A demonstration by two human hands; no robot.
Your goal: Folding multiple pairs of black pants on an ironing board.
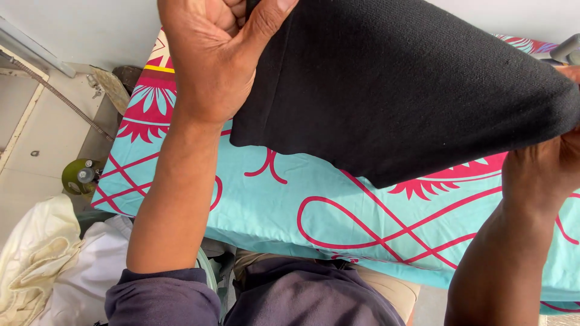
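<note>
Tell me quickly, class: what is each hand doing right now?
Left hand: closed, gripping the black cloth by its upper edge.
Right hand: holding the same cloth at its right corner; its fingers are hidden behind the fabric.

I am seeing one head view, looking steeply down over the wearer's chest, sitting very close to both raised forearms, facing a patterned bed [338, 211] ahead, catching floor at the left edge, no second view sharing the scene.
</note>
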